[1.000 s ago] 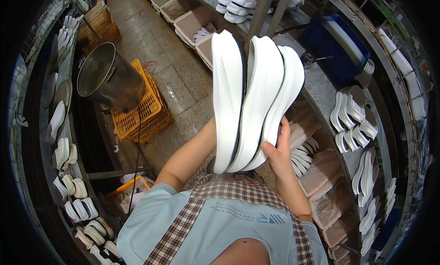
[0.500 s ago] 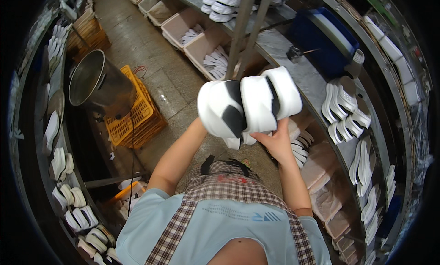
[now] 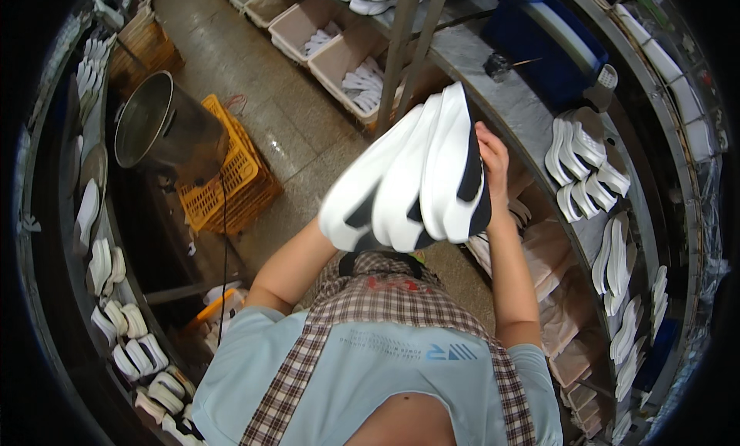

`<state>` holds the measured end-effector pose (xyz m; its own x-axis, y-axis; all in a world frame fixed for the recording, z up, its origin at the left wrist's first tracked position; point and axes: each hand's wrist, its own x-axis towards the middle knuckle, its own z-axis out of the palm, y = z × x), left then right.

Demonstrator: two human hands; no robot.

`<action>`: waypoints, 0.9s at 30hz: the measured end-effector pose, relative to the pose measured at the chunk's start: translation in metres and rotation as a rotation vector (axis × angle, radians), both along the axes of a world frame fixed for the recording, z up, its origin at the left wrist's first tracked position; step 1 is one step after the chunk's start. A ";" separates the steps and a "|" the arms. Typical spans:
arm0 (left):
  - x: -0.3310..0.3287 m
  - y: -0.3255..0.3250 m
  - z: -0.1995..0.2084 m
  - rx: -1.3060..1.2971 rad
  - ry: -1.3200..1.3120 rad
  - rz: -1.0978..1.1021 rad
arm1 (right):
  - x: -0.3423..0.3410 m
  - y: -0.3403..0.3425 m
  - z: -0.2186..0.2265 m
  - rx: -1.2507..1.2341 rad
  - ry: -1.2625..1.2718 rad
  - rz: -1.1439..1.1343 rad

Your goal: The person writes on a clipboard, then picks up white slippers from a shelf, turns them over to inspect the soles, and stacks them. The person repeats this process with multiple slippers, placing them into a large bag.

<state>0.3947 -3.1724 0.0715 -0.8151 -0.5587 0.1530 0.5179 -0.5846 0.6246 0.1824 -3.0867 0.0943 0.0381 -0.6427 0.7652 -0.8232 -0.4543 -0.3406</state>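
Note:
Between my two hands is a stack of several white shoe soles (image 3: 401, 191) with black parts, standing on edge side by side in front of my chest. My right hand (image 3: 496, 164) presses its fingers along the right side of the stack, against the outermost sole. My left forearm (image 3: 289, 265) leads up to the stack's left end. The soles hide my left hand, so its fingers do not show, though it supports that side.
At right, a metal shelf (image 3: 462, 53) carries a blue bin (image 3: 539, 49) and more white soles (image 3: 574, 157). Pinkish bins (image 3: 339, 80) hold soles beyond it. At left, a metal pot (image 3: 146, 126) stands by stacked yellow crates (image 3: 235, 172); soles (image 3: 139, 357) line the left rack.
The stack has turned and tilted, so the soles' long sides now face up. My right hand has moved up along its right side, and its fingers now point upward.

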 end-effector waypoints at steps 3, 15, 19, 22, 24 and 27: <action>0.006 -0.001 0.017 0.373 -0.133 -0.052 | -0.014 0.006 0.006 0.121 0.011 0.088; 0.000 -0.019 -0.013 0.297 -0.098 -0.029 | 0.012 0.035 -0.005 0.527 -1.213 0.232; 0.001 -0.018 -0.011 0.291 -0.097 -0.038 | 0.017 0.037 -0.004 0.517 -1.213 0.189; 0.001 -0.018 -0.011 0.240 -0.103 -0.033 | 0.021 0.036 -0.002 0.522 -1.220 0.172; 0.001 -0.017 -0.011 0.164 -0.091 0.005 | 0.025 0.037 0.001 0.513 -1.251 0.180; 0.002 -0.017 -0.013 0.124 -0.158 0.052 | 0.033 0.038 0.002 0.485 -1.142 0.217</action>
<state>0.3966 -3.1890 0.0581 -0.7934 -0.6069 -0.0469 0.4504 -0.6371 0.6254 0.2149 -3.0490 0.0958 -0.3484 -0.9297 0.1190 0.1265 -0.1724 -0.9769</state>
